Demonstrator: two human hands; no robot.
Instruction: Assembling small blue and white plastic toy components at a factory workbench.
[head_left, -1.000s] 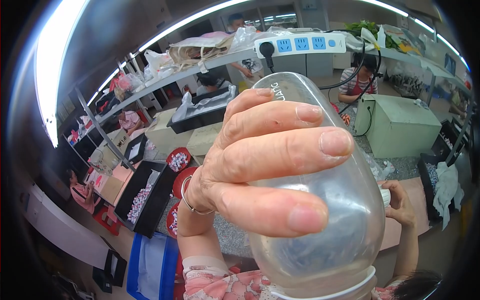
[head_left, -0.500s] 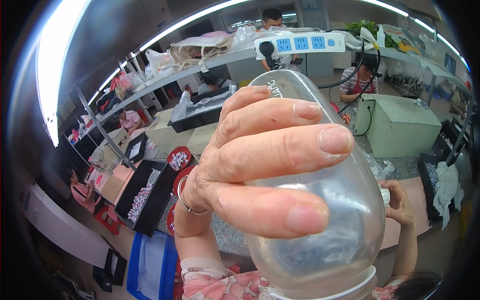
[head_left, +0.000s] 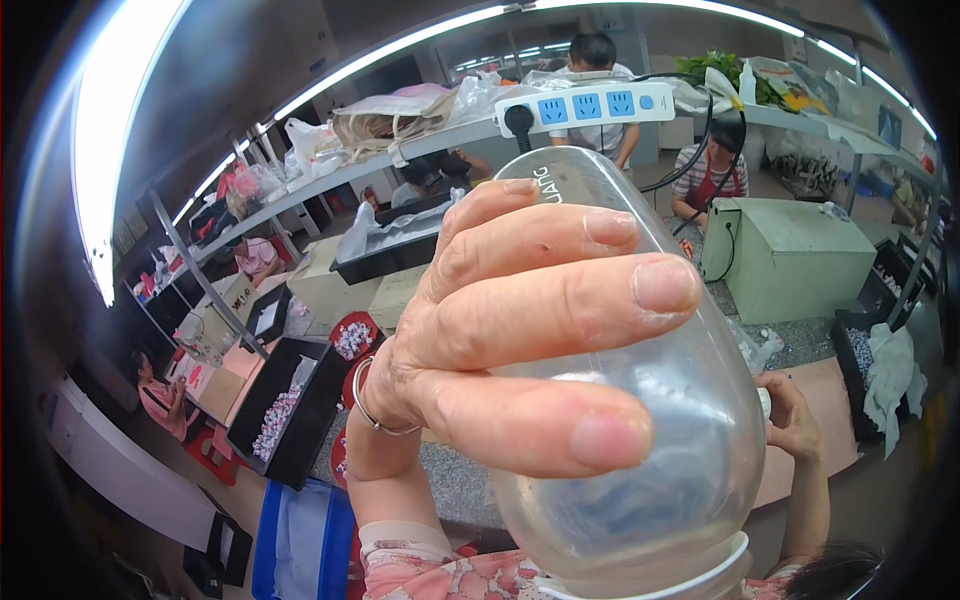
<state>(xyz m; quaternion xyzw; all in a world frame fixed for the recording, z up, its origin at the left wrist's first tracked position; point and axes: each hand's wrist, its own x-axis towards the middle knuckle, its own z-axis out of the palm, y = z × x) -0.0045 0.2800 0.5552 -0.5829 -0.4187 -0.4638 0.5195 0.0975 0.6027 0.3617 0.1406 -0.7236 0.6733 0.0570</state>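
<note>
Close up in the head view, a large clear plastic bottle (head_left: 690,450) is tilted. Its wider end with a white ring (head_left: 735,555) points down towards me, and its far end points up and away. My left hand (head_left: 520,310) is wrapped round the bottle's side, with a metal bangle (head_left: 372,400) at the wrist. Right of the bottle, my right hand (head_left: 795,420) is bent with finger and thumb pinching a small white cap (head_left: 764,402), partly hidden behind the bottle. My thumb on the left hand is not clearly seen.
A white power strip (head_left: 590,107) hangs from the shelf (head_left: 440,135). Black trays (head_left: 325,400) of small parts, red dishes (head_left: 372,345), a green machine housing (head_left: 790,250) and a blue bin (head_left: 265,545) stand around the bench. Several people work beyond.
The view has shifted slightly. My left hand still holds the tilted bottle, and the white cap in my right hand is now more hidden behind it. The person at the back has moved.
</note>
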